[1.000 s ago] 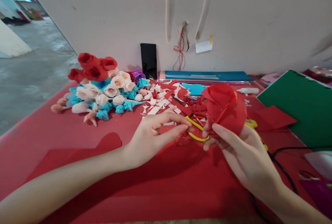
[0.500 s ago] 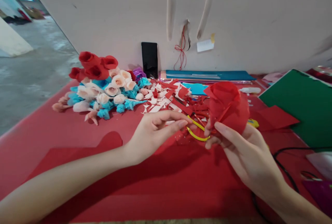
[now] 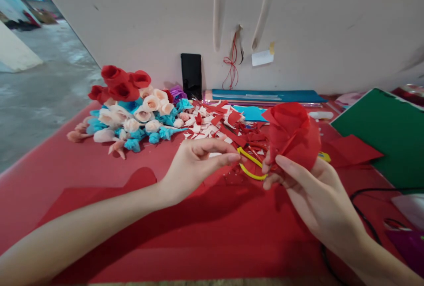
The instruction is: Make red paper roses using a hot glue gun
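A red paper flower [image 3: 293,129] with curled, overlapping petals is held upright over the table by my right hand [image 3: 311,188]. The thumb presses on its base at the front, and other fingers support it from behind and below. To its left, my left hand [image 3: 202,166] is closed in a pinch, thumb tip near the forefinger. Whatever the pinch holds, if anything, is too small to make out. Between the two hands, a yellow loop-shaped handle [image 3: 253,175] shows on the table behind them; the rest of that tool is hidden.
Paper flowers [image 3: 142,116] in red, cream and blue are heaped at the left. Red and white paper scraps [image 3: 212,124] lie mid-table. A black phone [image 3: 191,76] leans on the wall. A green board [image 3: 380,135] and black cable [image 3: 362,215] are at the right.
The flower and my right hand have shifted slightly right and the flower a little up in the view. My left hand keeps its pinch almost in place.
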A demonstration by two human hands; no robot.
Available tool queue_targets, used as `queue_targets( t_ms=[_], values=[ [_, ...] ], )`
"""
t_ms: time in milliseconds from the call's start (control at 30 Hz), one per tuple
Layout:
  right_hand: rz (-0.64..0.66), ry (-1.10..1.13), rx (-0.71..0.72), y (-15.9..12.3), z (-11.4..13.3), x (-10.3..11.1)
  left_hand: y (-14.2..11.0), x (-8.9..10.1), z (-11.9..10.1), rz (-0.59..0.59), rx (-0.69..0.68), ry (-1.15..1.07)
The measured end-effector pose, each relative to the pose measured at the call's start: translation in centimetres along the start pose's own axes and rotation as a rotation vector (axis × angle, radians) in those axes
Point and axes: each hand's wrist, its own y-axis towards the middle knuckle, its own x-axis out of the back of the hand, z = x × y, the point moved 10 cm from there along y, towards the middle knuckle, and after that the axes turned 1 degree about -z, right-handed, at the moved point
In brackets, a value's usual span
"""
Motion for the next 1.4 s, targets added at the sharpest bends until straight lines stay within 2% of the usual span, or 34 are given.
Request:
queue_targets(
  t_ms=[133,300,567,1033,1400],
  values=[
    [-0.027,0.007,0.008,0.0,0.1,0.2,0.1,-0.4,-0.2,0.025,-0.034,-0.029],
    [-0.032,0.02,0.003,0.0,0.2,0.2,0.1,-0.7,0.2,0.049,-0.001,-0.108],
    [-0.013,0.011,0.013,0.0,0.1,0.1,-0.1,-0.5,0.5,0.03,0.047,-0.044],
    [0.011,-0.009,0.018,-0.1,0.3,-0.2,-1.3,-1.7,-2.0,0.136,-0.102,-0.046],
    [-0.015,0.013,-0.005,-0.1,0.0,0.2,-1.5,-2.6,-1.0,0.207,-0.002,-0.206]
  ],
)
